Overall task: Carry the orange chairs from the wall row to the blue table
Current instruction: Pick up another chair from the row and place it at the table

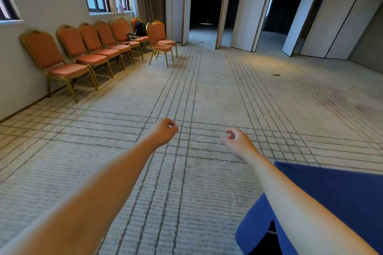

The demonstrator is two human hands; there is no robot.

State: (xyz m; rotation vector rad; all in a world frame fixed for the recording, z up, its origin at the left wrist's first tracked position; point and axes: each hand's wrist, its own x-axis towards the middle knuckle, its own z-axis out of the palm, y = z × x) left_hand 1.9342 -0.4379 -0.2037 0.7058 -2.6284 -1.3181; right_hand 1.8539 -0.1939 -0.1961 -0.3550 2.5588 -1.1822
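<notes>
The orange chairs (pixel 87 47) are ahead and off to the left, a long way from both hands. The row runs along the wall (pixel 41 2), going away from the person. The left hand (pixel 165 130) is on the chair side, so it is the closer one. The right hand (pixel 238 141) reaches out over the blue tabletop (pixel 342 192), which is low on the right, next to the person. Both hands have loose, bent fingers and hold nothing. I count about seven chairs in the wall row, but the far ones hide each other, so I cannot be sure. Two more chairs (pixel 159 43) stand out on the carpet (pixel 207 99). There is one blue tabletop. A black bag (pixel 140 28) sits on a far chair.
</notes>
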